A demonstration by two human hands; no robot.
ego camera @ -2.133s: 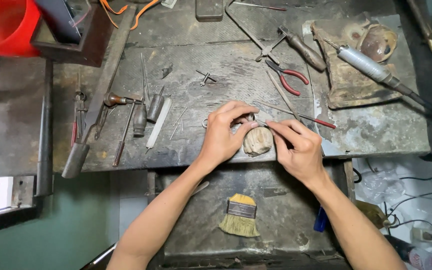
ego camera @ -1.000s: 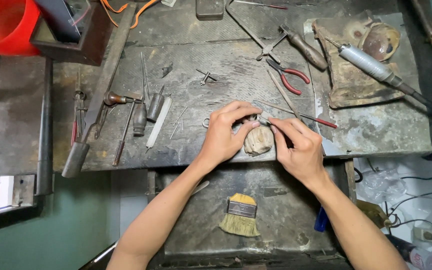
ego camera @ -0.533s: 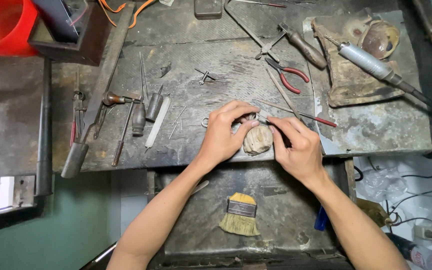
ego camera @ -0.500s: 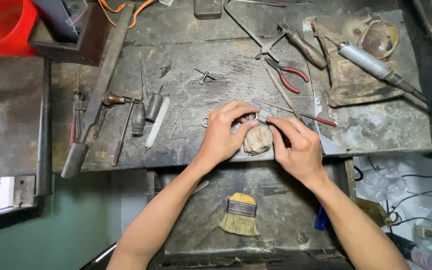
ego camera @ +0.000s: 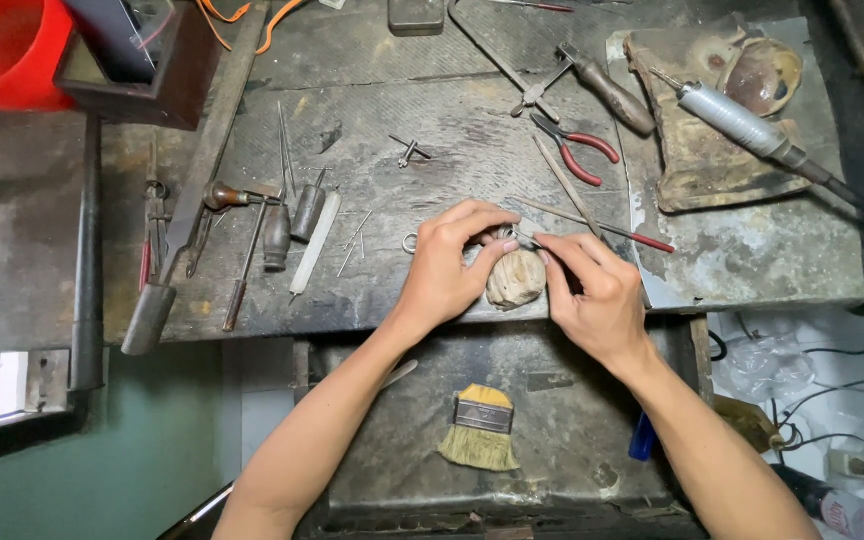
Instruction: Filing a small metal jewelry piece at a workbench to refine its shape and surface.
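A rounded, worn wooden peg point(ego camera: 515, 280) sticks out at the front edge of the workbench point(ego camera: 452, 130). My left hand point(ego camera: 449, 268) rests against the peg's left side, its fingertips pinching a small metal piece on top of the peg. My right hand point(ego camera: 592, 292) sits on the peg's right side and holds a thin metal tool point(ego camera: 525, 238) with its tip at that same small piece. The piece itself is mostly hidden by my fingers. A small metal ring point(ego camera: 409, 243) lies on the bench just left of my left hand.
Red-handled pliers point(ego camera: 577, 150), files, gravers point(ego camera: 277, 235), a rotary handpiece point(ego camera: 752, 125) on a leather pad and a long red-tipped rod point(ego camera: 602, 225) lie on the bench. A red bucket point(ego camera: 2, 50) stands far left. A yellow brush point(ego camera: 480, 428) lies in the tray below.
My hands have stayed at the peg; the fingers shift only slightly. The view has drifted a little.
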